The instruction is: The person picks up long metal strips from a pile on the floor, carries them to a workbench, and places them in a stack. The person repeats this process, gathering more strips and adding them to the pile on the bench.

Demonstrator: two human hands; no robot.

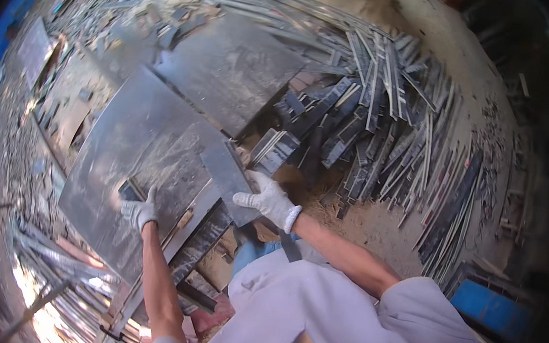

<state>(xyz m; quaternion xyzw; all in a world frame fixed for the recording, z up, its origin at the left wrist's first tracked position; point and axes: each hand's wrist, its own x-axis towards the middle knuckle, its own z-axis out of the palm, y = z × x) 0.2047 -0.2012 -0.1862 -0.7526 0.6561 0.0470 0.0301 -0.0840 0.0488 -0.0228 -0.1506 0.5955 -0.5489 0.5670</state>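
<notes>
At the right-hand edge of a dark, scuffed metal surface [155,140]: flat grey board [223,167], lying aslant, its far end to the left of the right hand [269,200]. That hand, in a white knit glove, grasps the board by its right edge, thumb laid across the upper face.

Left hand [139,212], also gloved, well apart from the board, low over the middle of the surface. Small dark block [130,190] just beyond its fingers, beside the raised thumb; blurred, so cannot tell whether the hand grips it or only touches.

Short wooden strip [184,219] along the near edge, between the two hands. Beyond the board, a short stack of dark-faced planks [275,150]; past that, a loose heap of long narrow strips [382,75]. Blue box [490,309] far off to the right.
</notes>
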